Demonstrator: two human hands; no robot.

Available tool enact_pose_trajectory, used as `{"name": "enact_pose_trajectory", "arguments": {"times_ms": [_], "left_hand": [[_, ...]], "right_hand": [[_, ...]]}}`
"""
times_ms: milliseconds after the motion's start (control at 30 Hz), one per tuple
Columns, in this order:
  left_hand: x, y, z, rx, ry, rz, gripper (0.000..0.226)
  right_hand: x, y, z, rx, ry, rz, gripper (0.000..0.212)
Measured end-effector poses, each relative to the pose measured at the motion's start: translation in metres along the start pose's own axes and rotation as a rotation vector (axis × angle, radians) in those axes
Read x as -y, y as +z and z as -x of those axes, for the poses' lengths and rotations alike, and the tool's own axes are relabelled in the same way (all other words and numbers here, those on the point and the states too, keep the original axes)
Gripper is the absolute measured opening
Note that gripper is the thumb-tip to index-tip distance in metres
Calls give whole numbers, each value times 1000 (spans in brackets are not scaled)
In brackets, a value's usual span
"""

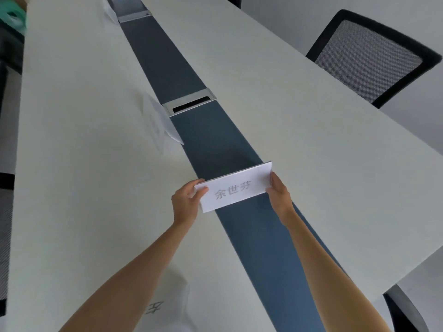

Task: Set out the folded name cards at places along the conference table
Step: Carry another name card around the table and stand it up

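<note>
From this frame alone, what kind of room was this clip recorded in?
Most likely an office meeting room. A long white conference table has a dark centre strip with a metal cable port, a mesh office chair is pulled up, and both hands hold a folded name card.

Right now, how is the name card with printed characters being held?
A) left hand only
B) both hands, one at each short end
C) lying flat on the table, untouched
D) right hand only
B: the left hand grips the left end of the name card and the right hand grips its right end, holding it over the dark centre strip of the table.
</note>
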State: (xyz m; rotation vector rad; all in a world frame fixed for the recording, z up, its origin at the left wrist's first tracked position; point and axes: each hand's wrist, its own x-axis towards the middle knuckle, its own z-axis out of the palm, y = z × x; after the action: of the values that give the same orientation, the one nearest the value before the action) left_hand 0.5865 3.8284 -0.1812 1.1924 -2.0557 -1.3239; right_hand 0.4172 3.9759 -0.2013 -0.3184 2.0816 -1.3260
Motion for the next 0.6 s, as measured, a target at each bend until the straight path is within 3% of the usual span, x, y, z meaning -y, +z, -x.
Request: {"name": "enact_pose_trajectory", "arguments": {"times_ms": [200,333,433,600], "left_hand": [[-1,15,-4,11,-147,13,57],[9,11,20,47,-322,74,37],[11,16,32,123,-359,151,38],[4,27,9,188,-392,262,64]], "right_hand": [[-1,-5,-18,-8,-19,-10,60],[-17,-11,-8,-63,-14,-4,62],[-25,-11,-12,-68,-10,-18,58],[-5,-6,-42,-14,-38,-63,58]]}}
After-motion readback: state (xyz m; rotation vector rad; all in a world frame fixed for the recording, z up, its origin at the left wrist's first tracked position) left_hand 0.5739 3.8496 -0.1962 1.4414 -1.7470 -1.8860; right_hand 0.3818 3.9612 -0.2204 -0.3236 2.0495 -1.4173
